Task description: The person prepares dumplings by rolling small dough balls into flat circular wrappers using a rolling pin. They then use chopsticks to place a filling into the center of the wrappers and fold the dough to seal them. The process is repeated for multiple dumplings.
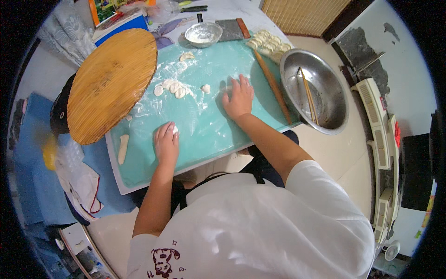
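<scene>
My left hand [166, 141] rests on the floured green mat [209, 129] near its front edge. Its fingers curl over a small dough piece [175, 129], mostly hidden beneath them. Farther right, my right hand [239, 97] lies palm down on the mat with thumb and fingers apart; what is under the palm is hidden. Between the hands and farther back sits a lone dough lump [206, 88]. Several flattened dough pieces [173, 87] cluster left of it in loose flour. A dough strip [123, 149] lies at the mat's left side, and a folded dumpling [187, 56] sits toward the back.
A round wooden lid [113, 85] leans over the mat's left edge. Along the right lie a rolling pin [272, 85] and a steel basin [334, 94] holding chopsticks [308, 94]. Behind are a flour bowl [203, 35], a cleaver [230, 29] and several dumplings [268, 42].
</scene>
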`<state>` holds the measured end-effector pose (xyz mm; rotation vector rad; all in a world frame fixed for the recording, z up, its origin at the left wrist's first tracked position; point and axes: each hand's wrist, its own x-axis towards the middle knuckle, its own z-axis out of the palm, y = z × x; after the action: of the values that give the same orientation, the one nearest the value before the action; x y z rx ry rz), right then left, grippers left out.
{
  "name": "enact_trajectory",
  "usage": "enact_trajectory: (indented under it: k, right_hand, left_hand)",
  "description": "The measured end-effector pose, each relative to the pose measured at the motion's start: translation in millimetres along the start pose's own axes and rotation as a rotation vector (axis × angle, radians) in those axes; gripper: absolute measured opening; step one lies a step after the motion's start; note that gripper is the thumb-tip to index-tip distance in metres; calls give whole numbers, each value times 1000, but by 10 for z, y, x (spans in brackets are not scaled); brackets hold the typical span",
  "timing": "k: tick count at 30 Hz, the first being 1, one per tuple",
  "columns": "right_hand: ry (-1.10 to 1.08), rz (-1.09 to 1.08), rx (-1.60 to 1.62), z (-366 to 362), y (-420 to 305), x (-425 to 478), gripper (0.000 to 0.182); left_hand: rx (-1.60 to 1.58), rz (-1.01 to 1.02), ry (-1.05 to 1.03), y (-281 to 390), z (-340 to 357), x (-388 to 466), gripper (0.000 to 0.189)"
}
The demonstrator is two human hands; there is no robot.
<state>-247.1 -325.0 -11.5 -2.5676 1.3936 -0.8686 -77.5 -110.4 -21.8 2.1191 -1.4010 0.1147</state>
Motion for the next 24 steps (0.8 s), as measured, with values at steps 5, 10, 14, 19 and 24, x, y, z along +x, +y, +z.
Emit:
enact_trajectory:
  k: [5, 10, 14, 19, 24]
  right_hand:
    - [-4, 175, -185, -269, 325, 260, 63]
    - [-181, 369, -96, -345, 583, 375, 62]
    - [-144, 198, -211, -332, 488, 225, 54]
    - [-239, 363, -141, -359, 516, 110, 49]
    - [-209, 285, -128, -388, 566, -2, 43]
  left_hand:
    - [-96, -97, -6, 12, -96, -106, 34]
    - [-239, -81, -29, -3, -123, -106, 29]
    - [-466, -190, 105, -156, -66, -151, 25]
    - [-112, -10, -103, -115, -110, -178, 34]
    - [224, 166, -312, 107, -157, -260, 51]
